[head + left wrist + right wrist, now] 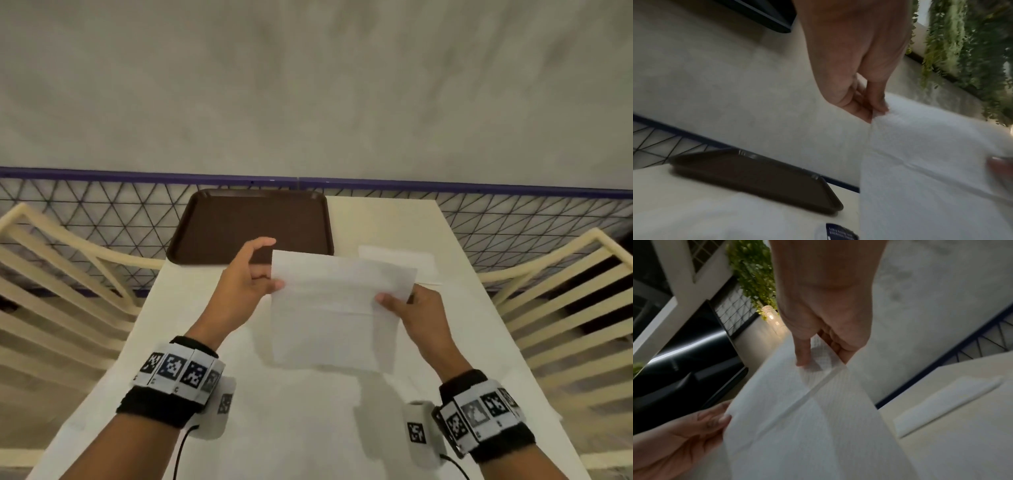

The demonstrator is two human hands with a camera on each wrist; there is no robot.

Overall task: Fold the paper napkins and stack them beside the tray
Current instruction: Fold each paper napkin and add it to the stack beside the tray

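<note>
A white paper napkin (329,315) hangs above the table, its top part bent over toward me along a crease. My left hand (253,274) pinches its left edge between thumb and fingers, index finger raised; the pinch shows in the left wrist view (875,110). My right hand (407,308) pinches the right edge, thumb on the front, as the right wrist view (813,350) shows too. The napkin (818,418) fills much of that view. A brown tray (250,222) lies at the table's far left. A folded napkin (397,257) lies flat to the tray's right.
The cream table (205,342) runs from me to a wire-mesh fence with a blue rail (102,212). Cream slatted chairs stand on the left (51,274) and on the right (565,301). Beyond the fence is grey floor.
</note>
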